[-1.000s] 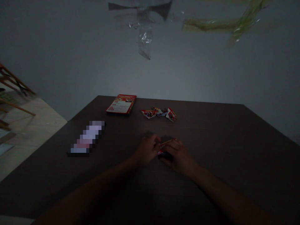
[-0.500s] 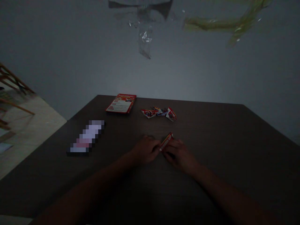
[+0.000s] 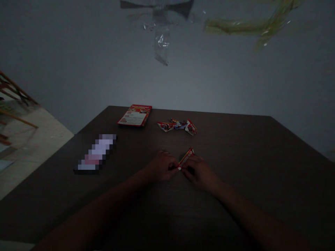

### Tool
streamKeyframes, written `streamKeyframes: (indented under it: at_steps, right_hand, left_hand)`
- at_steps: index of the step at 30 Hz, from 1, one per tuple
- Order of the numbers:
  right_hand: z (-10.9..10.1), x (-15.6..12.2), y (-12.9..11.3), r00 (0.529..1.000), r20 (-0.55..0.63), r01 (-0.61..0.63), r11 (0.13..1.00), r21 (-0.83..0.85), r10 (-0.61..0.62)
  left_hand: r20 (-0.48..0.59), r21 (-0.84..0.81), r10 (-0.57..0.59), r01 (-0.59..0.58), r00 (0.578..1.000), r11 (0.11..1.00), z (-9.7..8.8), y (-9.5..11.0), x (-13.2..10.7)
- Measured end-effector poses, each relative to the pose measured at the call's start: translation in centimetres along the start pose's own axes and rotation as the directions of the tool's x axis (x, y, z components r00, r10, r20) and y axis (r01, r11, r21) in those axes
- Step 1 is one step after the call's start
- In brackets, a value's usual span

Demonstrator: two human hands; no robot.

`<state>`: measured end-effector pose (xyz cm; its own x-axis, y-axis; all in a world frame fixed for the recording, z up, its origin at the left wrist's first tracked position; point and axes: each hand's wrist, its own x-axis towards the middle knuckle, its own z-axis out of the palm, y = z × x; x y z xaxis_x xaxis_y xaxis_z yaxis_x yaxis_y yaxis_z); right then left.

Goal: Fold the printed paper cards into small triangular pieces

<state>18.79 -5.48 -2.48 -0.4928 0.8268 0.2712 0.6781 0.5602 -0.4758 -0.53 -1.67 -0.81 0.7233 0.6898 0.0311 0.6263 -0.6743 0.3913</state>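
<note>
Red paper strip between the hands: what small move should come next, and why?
Probably slide the fingers along the red paper strip to press its fold flat: the left hand and right hand both pinch only its near end, the rest pointing away untouched.

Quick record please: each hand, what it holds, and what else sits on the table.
left hand: pinches near end of strip
right hand: pinches same end, beside the left
strip: red and white folded paper, slanting away to the right
table: dark wood
far side: red pack; folded papers
left side: blurred item
</note>
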Motion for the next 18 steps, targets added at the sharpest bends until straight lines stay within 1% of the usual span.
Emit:
streamKeyframes:
  at_steps: [4, 6, 8, 11, 14, 18]
  right_hand:
    - [0.3, 0.2, 0.1, 0.999, -0.024, -0.039, 0.998, 0.046, 0.040]
    - [0.4, 0.3, 0.2, 0.998, -0.032, -0.055, 0.997, 0.060, 0.057]
    - [0.4, 0.3, 0.3, 0.997, -0.027, -0.067, 0.996, 0.066, 0.069]
    - [0.4, 0.5, 0.4, 0.997, -0.010, -0.080, 0.994, 0.067, 0.081]
    - [0.5, 0.6, 0.3, 0.996, -0.014, -0.091, 0.994, 0.052, 0.092]
    - [0.9, 0.9, 0.1, 0.989, -0.047, -0.136, 0.990, 0.023, 0.137]
  left_hand:
    - [0.017, -0.016, -0.112, 0.112, 0.994, 0.994, 0.2, 0.2, 0.3]
    - [0.020, 0.000, -0.177, 0.177, 0.984, 0.984, 0.1, 0.4, 0.4]
    - [0.050, 0.007, -0.230, 0.229, 0.972, 0.973, -0.2, 0.6, 0.5]
    - [0.116, -0.004, -0.287, 0.289, 0.951, 0.957, -0.8, 0.8, 0.6]
    - [0.131, -0.013, -0.345, 0.350, 0.929, 0.937, -1.4, 0.8, 0.6]
    - [0.163, -0.040, -0.364, 0.375, 0.917, 0.926, -1.6, 0.5, 0.7]
